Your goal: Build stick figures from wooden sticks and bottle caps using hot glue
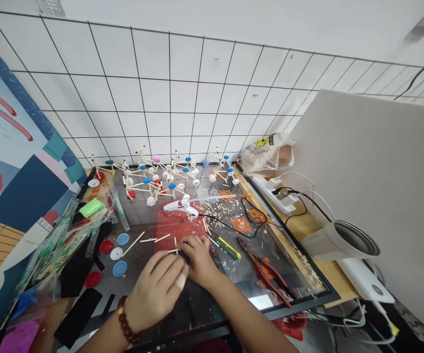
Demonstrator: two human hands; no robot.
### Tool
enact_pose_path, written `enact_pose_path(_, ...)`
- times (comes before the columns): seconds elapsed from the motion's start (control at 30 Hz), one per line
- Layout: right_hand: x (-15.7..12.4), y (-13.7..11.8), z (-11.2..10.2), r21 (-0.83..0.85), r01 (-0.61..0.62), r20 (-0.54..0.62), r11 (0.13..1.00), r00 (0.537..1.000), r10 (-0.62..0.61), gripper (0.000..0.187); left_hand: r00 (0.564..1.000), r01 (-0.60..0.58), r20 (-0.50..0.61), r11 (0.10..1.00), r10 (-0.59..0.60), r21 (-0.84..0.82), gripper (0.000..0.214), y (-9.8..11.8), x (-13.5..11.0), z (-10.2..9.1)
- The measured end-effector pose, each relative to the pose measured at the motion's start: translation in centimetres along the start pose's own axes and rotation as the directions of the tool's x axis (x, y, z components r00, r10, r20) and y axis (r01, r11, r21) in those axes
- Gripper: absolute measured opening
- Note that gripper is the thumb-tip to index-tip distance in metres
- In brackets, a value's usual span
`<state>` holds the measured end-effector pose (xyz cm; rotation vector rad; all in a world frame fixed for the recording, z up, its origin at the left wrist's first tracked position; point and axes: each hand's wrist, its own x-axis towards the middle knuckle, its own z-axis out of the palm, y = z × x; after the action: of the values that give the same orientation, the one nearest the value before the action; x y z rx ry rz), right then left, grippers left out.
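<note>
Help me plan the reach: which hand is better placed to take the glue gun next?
Right, probably: the right hand lies closer to the glue gun, while the left hand sits farther back from it.

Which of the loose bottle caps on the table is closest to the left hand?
The blue cap just beyond the left hand; the white cap and other blue cap lie farther up, the red cap farther left.
</note>
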<state>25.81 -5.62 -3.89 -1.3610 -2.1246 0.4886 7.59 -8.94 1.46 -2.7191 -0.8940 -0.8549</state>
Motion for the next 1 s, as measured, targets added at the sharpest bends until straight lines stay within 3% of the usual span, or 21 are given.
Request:
enact_pose_path(0.2, -0.1, 0.2, 0.3, -0.025, 0.015, -0.030, 1.000, 0.999, -0.015, 0.014, 0.993, 0.117, 0.020, 0.992, -0.118, 0.039, 0.020, -1.8, 0.1, 3.3)
enact_pose_path(0.33, 0.0, 0.2, 0.4, -0.017, 0.013, -0.033, 1.000, 0.999, -0.014, 0.013, 0.989, 0.141, 0.049, 0.990, -0.140, -0.003, 0.020, -1.8, -1.0, 4.4)
enact_pose_path(0.5, 0.1, 0.1, 0.3, 0.010, 0.014, -0.055, 1.000, 0.998, -0.014, 0.016, 0.984, 0.159, 0.078, 0.987, -0.158, -0.018, 0.025, -1.7, -1.5, 4.7)
enact_pose_path(0.63, 0.0, 0.0, 0.2, 0.029, 0.021, -0.078, 0.999, 0.997, -0.018, 0.008, 0.977, 0.204, 0.055, 0.979, -0.204, 0.014, 0.024, -2.2, -1.6, 4.7)
enact_pose_path(1.0, -0.2, 0.3, 0.5, -0.029, 0.183, -0.146, 0.983, 0.972, -0.186, 0.014, 0.965, 0.262, 0.015, 0.965, -0.262, 0.000, 0.021, -2.8, -2.0, 4.5)
